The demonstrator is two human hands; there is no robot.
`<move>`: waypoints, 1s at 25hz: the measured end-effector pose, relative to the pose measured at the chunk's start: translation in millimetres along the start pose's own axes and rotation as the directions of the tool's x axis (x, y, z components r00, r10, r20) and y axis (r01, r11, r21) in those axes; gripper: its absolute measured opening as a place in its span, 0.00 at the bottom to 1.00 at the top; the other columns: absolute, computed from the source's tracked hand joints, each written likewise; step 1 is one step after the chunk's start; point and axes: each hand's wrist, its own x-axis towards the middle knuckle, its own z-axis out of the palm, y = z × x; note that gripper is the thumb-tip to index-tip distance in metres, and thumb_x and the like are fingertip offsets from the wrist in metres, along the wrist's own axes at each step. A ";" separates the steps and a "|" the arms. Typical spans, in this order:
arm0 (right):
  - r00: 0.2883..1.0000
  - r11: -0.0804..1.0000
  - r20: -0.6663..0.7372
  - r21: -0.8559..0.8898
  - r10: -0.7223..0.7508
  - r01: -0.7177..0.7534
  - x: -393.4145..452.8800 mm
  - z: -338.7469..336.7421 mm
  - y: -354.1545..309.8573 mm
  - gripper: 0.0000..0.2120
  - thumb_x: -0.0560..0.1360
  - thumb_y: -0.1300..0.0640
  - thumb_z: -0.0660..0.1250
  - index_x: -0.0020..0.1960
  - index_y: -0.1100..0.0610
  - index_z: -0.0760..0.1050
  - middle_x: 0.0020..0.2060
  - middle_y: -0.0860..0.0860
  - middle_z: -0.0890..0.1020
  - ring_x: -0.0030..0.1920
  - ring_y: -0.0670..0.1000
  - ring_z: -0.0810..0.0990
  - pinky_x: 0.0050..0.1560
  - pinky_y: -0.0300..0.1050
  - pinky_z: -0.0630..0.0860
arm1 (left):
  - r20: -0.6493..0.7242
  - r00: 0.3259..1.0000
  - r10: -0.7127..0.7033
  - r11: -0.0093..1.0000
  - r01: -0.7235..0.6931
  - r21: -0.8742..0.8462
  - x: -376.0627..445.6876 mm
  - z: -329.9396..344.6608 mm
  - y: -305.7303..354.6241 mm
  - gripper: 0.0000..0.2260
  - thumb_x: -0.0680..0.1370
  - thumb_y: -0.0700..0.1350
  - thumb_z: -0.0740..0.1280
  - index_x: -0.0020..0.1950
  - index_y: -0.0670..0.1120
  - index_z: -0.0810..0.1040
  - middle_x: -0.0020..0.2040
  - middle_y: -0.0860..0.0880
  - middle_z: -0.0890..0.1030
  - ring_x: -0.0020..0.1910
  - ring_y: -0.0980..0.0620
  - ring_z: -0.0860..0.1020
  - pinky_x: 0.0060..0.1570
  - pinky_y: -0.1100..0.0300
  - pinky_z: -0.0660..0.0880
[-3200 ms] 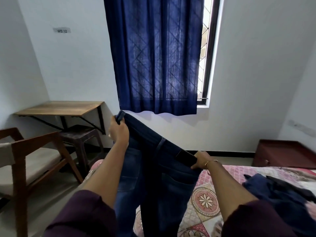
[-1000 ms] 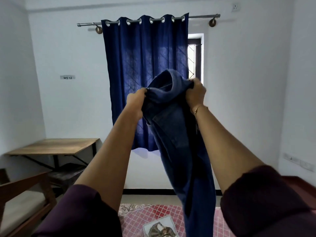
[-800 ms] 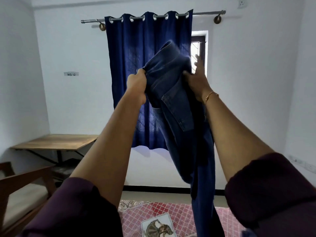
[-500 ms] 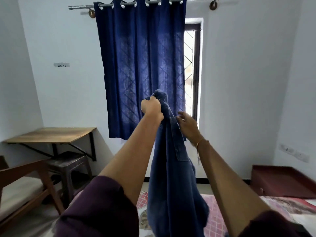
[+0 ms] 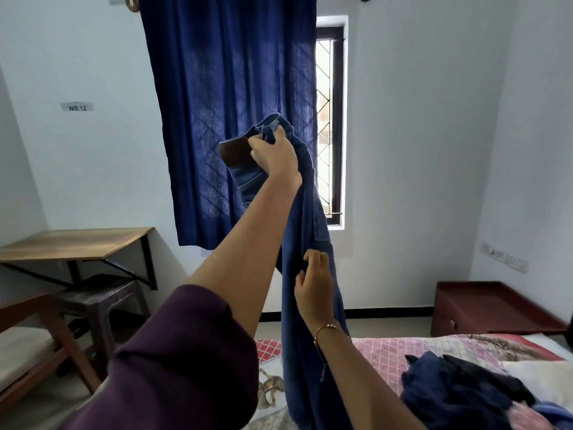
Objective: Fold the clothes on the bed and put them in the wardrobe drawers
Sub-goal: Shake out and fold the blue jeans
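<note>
Currently the jeans (image 5: 313,274) are held up in the air in front of the blue curtain (image 5: 229,103), above the near left part of the bed (image 5: 403,352). The waistband end is bunched in the left hand (image 5: 274,153), fingers curled tight around the denim (a brown leather patch (image 5: 234,153) is visible just beside the knuckles). The legs hang straight down from that grip, and the lower end drops past the bed's edge, out of view at the bottom.

The right hand (image 5: 314,288) is placed lower, against the hanging legs about midway down. Its fingers are loosely curled at the fabric; whether the cloth is actually pinched cannot be told from this angle. A thin bangle (image 5: 325,329) is worn on that wrist.

A heap of dark clothes (image 5: 459,392) is left on the bed toward its right side, on the patterned pink bedspread, well apart from the jeans.

A wall-mounted wooden counter (image 5: 74,243) is seen at left, with a dark stool (image 5: 99,296) under it and a wooden chair (image 5: 37,342) nearer. A dark red cabinet (image 5: 483,308) sits on the floor beyond the bed's far right corner.
</note>
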 end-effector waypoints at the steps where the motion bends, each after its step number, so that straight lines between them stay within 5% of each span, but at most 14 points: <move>1: 1.000 1.000 -0.017 -0.021 -0.009 0.009 2.2 -1.6 -0.4 0.18 0.69 0.75 0.62 0.50 0.56 0.67 0.44 0.57 0.74 0.38 0.49 0.71 0.38 0.36 0.71 | 0.013 1.000 0.008 1.000 -0.008 -0.002 1.3 0.7 1.3 0.10 0.79 0.44 0.63 0.57 0.42 0.68 0.61 0.42 0.72 0.50 0.50 0.73 0.51 0.60 0.72; 6: 0.915 0.919 -0.178 -0.092 0.363 -0.383 20.2 -26.6 19.8 0.12 0.72 0.71 0.60 0.50 0.64 0.78 0.49 0.60 0.74 0.45 0.59 0.76 0.41 0.46 0.74 | 0.062 0.997 -0.034 0.999 0.031 0.037 10.3 -8.8 -4.8 0.08 0.78 0.43 0.64 0.55 0.43 0.68 0.61 0.42 0.72 0.47 0.51 0.74 0.48 0.61 0.72; 8: 0.943 0.948 -0.218 -0.145 0.250 -0.284 13.9 -21.0 12.2 0.11 0.74 0.61 0.59 0.43 0.63 0.79 0.41 0.60 0.76 0.40 0.61 0.77 0.34 0.45 0.74 | 0.090 0.993 -0.076 0.994 0.068 0.091 13.2 -15.5 -12.7 0.10 0.78 0.43 0.65 0.57 0.43 0.69 0.61 0.42 0.72 0.47 0.50 0.74 0.48 0.59 0.73; 10: 0.977 0.950 -0.114 -0.237 0.181 -0.204 -2.3 -5.8 1.6 0.20 0.73 0.46 0.58 0.38 0.61 0.78 0.39 0.58 0.75 0.39 0.59 0.76 0.31 0.48 0.76 | 0.108 0.989 -0.104 0.989 0.091 0.119 16.0 -21.6 -20.5 0.08 0.77 0.44 0.66 0.53 0.45 0.69 0.61 0.41 0.73 0.47 0.50 0.74 0.49 0.57 0.75; 13: 0.935 0.870 0.046 -0.385 0.350 -0.307 -23.4 20.8 -10.5 0.29 0.69 0.34 0.63 0.47 0.61 0.77 0.58 0.61 0.72 0.57 0.62 0.73 0.46 0.59 0.78 | 0.121 0.983 -0.136 0.987 0.123 0.106 12.6 -30.6 -25.1 0.10 0.76 0.42 0.68 0.41 0.50 0.67 0.58 0.42 0.74 0.48 0.47 0.76 0.54 0.53 0.77; 15: 0.839 0.793 0.131 -0.431 0.527 -0.431 -27.2 36.5 -17.5 0.34 0.69 0.33 0.64 0.59 0.61 0.73 0.72 0.61 0.57 0.72 0.64 0.56 0.61 0.64 0.68 | 0.122 0.977 -0.174 0.982 0.163 0.099 12.4 -39.6 -25.8 0.11 0.75 0.41 0.69 0.41 0.50 0.67 0.54 0.44 0.75 0.51 0.46 0.77 0.56 0.49 0.77; 18: 0.734 0.709 0.118 -0.399 0.669 -0.582 -24.2 52.0 -32.0 0.37 0.70 0.35 0.64 0.67 0.62 0.67 0.75 0.60 0.42 0.74 0.63 0.43 0.67 0.67 0.58 | 0.151 0.951 -0.270 0.963 0.266 0.043 15.5 -56.9 -24.2 0.09 0.74 0.39 0.69 0.42 0.47 0.69 0.49 0.45 0.76 0.47 0.47 0.77 0.52 0.52 0.78; 22: 0.718 0.681 -0.041 -0.284 0.694 -0.675 -33.9 73.3 -40.4 0.25 0.73 0.47 0.67 0.61 0.65 0.73 0.75 0.61 0.42 0.75 0.63 0.45 0.66 0.67 0.60 | 0.189 0.913 -0.363 0.927 0.374 -0.028 20.8 -78.1 -22.0 0.11 0.74 0.37 0.68 0.53 0.42 0.71 0.42 0.46 0.76 0.41 0.48 0.76 0.47 0.53 0.78; 25: 0.808 0.753 -0.262 -0.295 0.528 -0.588 -51.7 90.8 -55.2 0.31 0.67 0.55 0.75 0.64 0.68 0.70 0.74 0.65 0.54 0.72 0.66 0.56 0.60 0.69 0.66 | 0.186 0.914 -0.361 0.925 0.376 -0.051 25.7 -92.9 -19.1 0.08 0.74 0.37 0.67 0.45 0.46 0.69 0.44 0.46 0.76 0.41 0.49 0.76 0.45 0.54 0.77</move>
